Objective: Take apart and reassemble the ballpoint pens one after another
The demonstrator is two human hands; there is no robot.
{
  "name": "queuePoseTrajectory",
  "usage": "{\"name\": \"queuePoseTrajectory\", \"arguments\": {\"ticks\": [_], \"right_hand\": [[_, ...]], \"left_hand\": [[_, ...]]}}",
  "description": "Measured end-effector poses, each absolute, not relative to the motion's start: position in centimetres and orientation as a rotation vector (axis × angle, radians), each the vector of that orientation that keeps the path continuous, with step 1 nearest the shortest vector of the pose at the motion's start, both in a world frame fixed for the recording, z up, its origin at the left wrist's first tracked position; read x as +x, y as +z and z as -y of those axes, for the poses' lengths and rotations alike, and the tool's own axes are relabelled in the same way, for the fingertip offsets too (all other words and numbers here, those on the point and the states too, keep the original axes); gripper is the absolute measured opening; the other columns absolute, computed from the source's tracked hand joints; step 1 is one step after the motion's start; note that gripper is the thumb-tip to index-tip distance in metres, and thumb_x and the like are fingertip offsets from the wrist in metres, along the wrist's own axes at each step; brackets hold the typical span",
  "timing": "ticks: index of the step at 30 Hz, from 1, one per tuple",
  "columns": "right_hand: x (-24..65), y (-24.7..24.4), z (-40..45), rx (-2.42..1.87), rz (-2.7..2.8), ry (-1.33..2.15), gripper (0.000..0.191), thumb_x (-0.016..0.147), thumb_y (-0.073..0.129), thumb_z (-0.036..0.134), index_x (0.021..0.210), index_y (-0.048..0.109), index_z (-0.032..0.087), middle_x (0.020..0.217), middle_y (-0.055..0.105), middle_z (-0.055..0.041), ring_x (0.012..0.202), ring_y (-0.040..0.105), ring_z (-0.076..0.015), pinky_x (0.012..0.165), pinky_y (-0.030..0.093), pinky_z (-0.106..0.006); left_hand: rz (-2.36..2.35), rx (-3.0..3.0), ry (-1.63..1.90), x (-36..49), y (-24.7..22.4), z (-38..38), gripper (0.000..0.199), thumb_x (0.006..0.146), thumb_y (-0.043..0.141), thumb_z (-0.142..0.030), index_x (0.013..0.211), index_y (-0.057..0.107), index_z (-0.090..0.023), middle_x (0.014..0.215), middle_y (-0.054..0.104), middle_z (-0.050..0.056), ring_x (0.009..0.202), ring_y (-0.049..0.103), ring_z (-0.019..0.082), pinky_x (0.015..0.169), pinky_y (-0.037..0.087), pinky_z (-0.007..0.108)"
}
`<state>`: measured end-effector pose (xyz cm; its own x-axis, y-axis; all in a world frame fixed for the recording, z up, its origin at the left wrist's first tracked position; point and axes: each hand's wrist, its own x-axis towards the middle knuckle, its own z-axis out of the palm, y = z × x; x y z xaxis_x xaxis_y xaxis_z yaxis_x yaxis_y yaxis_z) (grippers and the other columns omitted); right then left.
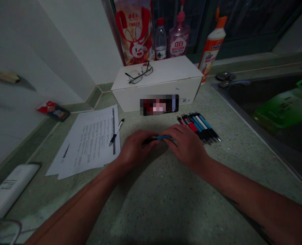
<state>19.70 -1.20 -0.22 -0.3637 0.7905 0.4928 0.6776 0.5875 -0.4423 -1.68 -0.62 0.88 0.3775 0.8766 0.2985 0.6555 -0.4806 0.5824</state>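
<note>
Between my two hands, just above the speckled green counter, is a blue pen point(163, 137); its dark end goes into the fingers of my left hand point(136, 146). At the pen's other end, the fingertips of my right hand point(188, 144) are closed on it. Just beyond my right hand lies a row of several pens point(200, 124) with red, blue and white barrels, side by side. A white pen with a black grip point(117, 131) rests on the edge of the printed sheets point(89, 143), left of my left hand. My fingers hide parts of the blue pen.
A phone point(161, 104) leans against a white box point(156, 85) with glasses point(139, 73) on top. Bottles point(179, 35) and a bag stand behind. The sink point(291, 146), holding a green container point(288, 105), is at right. A power strip point(12, 190) lies at left.
</note>
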Motion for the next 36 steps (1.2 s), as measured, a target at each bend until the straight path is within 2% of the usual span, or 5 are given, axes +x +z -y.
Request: {"name": "queuePoseTrajectory", "arguments": {"ticks": [10, 20, 26, 32, 36], "right_hand": [[20.7, 0.5, 0.6, -1.451, 2.170, 0.109, 0.027, 0.104, 0.050, 0.020, 0.114, 0.075, 0.016, 0.107, 0.073, -0.0139, 0.101, 0.065, -0.0310, 0.090, 0.047, -0.045], [21.0, 0.8, 1.0, -1.290, 2.528, -0.169, 0.033, 0.098, 0.052, 0.008, 0.105, 0.079, 0.026, 0.101, 0.072, -0.0079, 0.099, 0.059, -0.0273, 0.096, 0.043, -0.046], [22.0, 1.1, 1.2, -1.397, 2.540, -0.104, 0.032, 0.094, 0.055, 0.005, 0.102, 0.080, 0.023, 0.099, 0.072, -0.0087, 0.096, 0.062, -0.0273, 0.090, 0.045, -0.045], [21.4, 0.9, 0.8, -1.387, 2.395, 0.055, 0.023, 0.100, 0.059, 0.018, 0.109, 0.080, 0.023, 0.102, 0.073, -0.0095, 0.098, 0.066, -0.0268, 0.090, 0.049, -0.043], [20.5, 0.2, 0.6, -1.385, 2.434, 0.094, 0.024, 0.100, 0.059, 0.017, 0.111, 0.080, 0.021, 0.104, 0.074, -0.0108, 0.100, 0.066, -0.0277, 0.090, 0.050, -0.044]], "left_hand": [[-1.551, 2.311, 0.864, -3.2, 0.1, -1.3, 0.018, 0.098, 0.060, -0.027, 0.101, 0.077, -0.021, 0.098, 0.079, 0.007, 0.092, 0.071, 0.023, 0.085, 0.055, 0.037], [-1.591, 2.240, 0.925, -3.0, -0.2, -1.6, 0.019, 0.097, 0.060, -0.030, 0.098, 0.077, -0.023, 0.098, 0.079, 0.007, 0.088, 0.070, 0.022, 0.081, 0.053, 0.035], [-1.585, 2.251, 0.922, -3.1, -0.4, -1.8, 0.020, 0.098, 0.058, -0.026, 0.099, 0.077, -0.020, 0.100, 0.079, 0.008, 0.092, 0.070, 0.023, 0.084, 0.052, 0.037], [-1.585, 2.241, 0.888, -2.7, -0.1, -1.6, 0.018, 0.097, 0.061, -0.024, 0.098, 0.077, -0.019, 0.099, 0.079, 0.009, 0.091, 0.070, 0.025, 0.082, 0.053, 0.038], [-1.574, 2.253, 0.874, -2.5, 0.0, -1.4, 0.014, 0.096, 0.063, -0.023, 0.097, 0.077, -0.021, 0.096, 0.079, 0.008, 0.089, 0.071, 0.024, 0.082, 0.053, 0.037]]}}
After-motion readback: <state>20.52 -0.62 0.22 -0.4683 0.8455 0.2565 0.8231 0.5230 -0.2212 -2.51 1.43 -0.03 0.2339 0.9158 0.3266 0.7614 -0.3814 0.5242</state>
